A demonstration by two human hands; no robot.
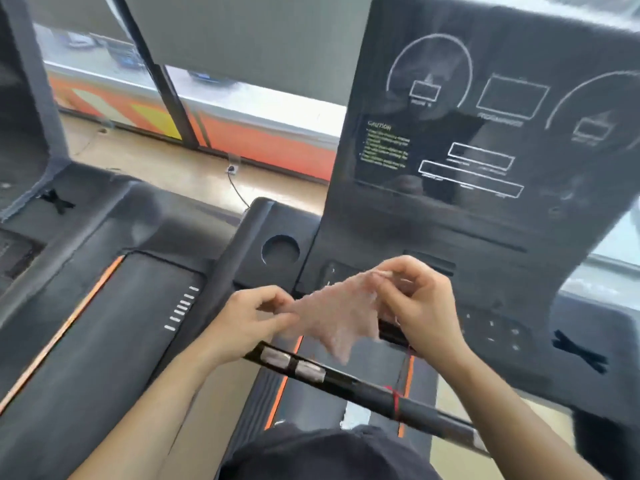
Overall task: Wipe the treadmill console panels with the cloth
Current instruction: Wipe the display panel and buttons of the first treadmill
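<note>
A thin pale pink cloth (337,315) hangs spread between my two hands, blurred by motion. My left hand (249,318) pinches its left corner. My right hand (420,301) pinches its upper right edge between thumb and fingers. Both hands are above the treadmill's front handlebar (363,386), just in front of the lower button panel (491,323). The tall dark console display panel (485,116) stands upright behind the hands, at the right, with white dial outlines and a caution text block. The cloth touches no panel.
A round cup holder (280,251) sits left of the console base. A second treadmill (114,306) with an orange-edged belt stands to the left. Behind are a window frame post (162,84), a wooden floor and a floor socket with a cable (232,171).
</note>
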